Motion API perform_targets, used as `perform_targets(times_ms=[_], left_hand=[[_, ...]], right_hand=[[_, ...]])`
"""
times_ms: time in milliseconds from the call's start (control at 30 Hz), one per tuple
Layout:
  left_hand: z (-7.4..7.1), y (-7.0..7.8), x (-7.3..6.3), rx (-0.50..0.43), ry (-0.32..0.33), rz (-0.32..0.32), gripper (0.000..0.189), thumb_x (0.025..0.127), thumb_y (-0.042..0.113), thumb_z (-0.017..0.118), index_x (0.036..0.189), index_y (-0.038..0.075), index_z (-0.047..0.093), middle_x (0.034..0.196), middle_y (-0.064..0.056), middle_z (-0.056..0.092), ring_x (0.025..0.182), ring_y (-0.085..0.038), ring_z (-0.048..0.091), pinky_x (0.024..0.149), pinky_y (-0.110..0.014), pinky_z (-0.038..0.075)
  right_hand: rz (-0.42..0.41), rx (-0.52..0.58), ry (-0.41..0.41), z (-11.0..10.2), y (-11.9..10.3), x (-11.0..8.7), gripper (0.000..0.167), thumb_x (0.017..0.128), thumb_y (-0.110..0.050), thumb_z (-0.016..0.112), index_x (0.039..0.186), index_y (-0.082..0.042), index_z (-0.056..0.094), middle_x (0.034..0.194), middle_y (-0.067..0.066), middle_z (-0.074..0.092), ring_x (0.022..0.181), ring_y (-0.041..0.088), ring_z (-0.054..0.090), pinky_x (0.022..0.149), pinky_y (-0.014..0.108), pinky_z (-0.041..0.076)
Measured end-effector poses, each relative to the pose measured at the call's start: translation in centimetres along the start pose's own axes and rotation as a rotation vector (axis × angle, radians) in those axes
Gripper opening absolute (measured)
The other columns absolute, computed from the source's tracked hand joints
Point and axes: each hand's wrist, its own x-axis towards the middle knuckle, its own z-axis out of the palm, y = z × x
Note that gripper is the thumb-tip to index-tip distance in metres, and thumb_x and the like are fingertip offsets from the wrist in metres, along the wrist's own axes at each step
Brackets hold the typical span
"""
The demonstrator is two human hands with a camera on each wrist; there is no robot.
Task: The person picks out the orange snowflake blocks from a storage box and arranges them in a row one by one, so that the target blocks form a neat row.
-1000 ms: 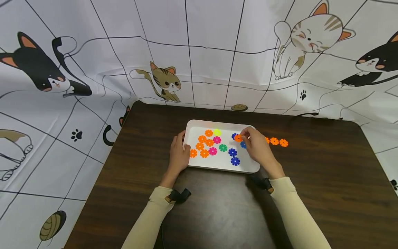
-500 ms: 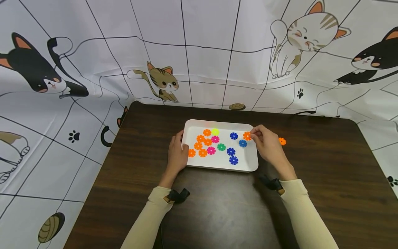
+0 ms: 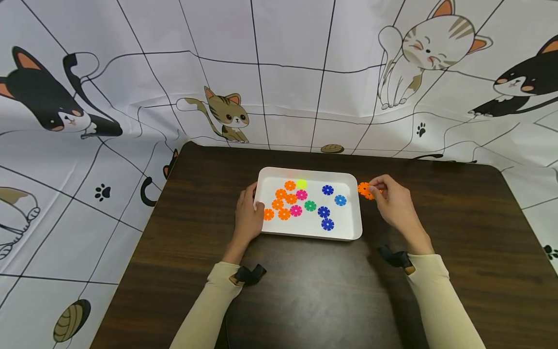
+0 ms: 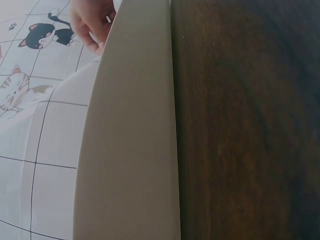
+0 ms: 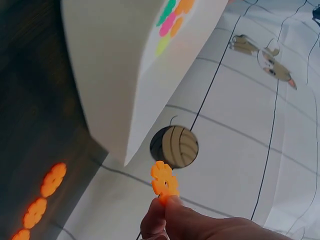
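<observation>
My right hand (image 3: 394, 203) pinches an orange flower-shaped plastic disc (image 5: 164, 179) between thumb and fingertip, just off the right end of the white tray (image 3: 311, 233). In the right wrist view, several like discs (image 5: 53, 180) lie in a line on the table; the head view has them mostly hidden behind that hand. At the tray's left end, my left hand (image 3: 249, 213) grips the rim, thumb on the inner side. Inside the tray lie orange discs (image 3: 284, 214), pink discs (image 3: 296, 210), blue discs (image 3: 328, 224), a green disc (image 3: 310, 206) and a yellow one (image 3: 302, 184).
The tray stands on a dark wooden table (image 3: 305, 291). A white cloth (image 3: 292, 87) printed with cats hangs behind the table and along its left side. In the left wrist view, the tray's side wall (image 4: 130, 125) fills the middle.
My right hand has carried the orange disc rightward, from over the blue discs in the tray to beyond its right end. My left hand has stayed on the rim.
</observation>
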Motion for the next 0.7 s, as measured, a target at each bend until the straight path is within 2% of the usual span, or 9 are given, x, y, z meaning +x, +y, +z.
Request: perform_targets(times_ms=[200,500,700], left_hand=[[-0.1,0.0,-0.1,-0.006,0.005,-0.003,0.056,0.097,0.006,0.047,0.153,0.008,0.041,0.141,-0.022,0.051,0.128,-0.039,0.051,0.108,-0.056,0.04],[0.0,-0.2,0.0,0.004,0.002,-0.006,0.057,0.097,0.007,0.047,0.153,0.009,0.041,0.142,-0.022,0.05,0.126,-0.039,0.051,0.107,-0.057,0.04],[0.0,-0.3,0.1,0.001,0.002,-0.007,0.057,0.097,0.007,0.047,0.153,0.009,0.041,0.141,-0.021,0.05,0.126,-0.038,0.051,0.107,-0.057,0.041]], right_hand=[[0.029,-0.003,0.01,-1.0,1.5,-0.2,0.024,0.103,-0.021,0.057,0.116,-0.001,0.062,0.103,0.019,0.068,0.084,0.027,0.057,0.072,0.027,0.043],[0.131,-0.033,0.006,-1.8,4.1,-0.8,0.03,0.106,-0.024,0.052,0.12,0.001,0.06,0.107,0.023,0.065,0.089,0.031,0.058,0.074,0.034,0.045],[0.16,-0.045,0.02,-2.2,5.5,-0.8,0.032,0.106,-0.023,0.051,0.122,0.004,0.06,0.109,0.027,0.066,0.093,0.036,0.06,0.075,0.037,0.046]])
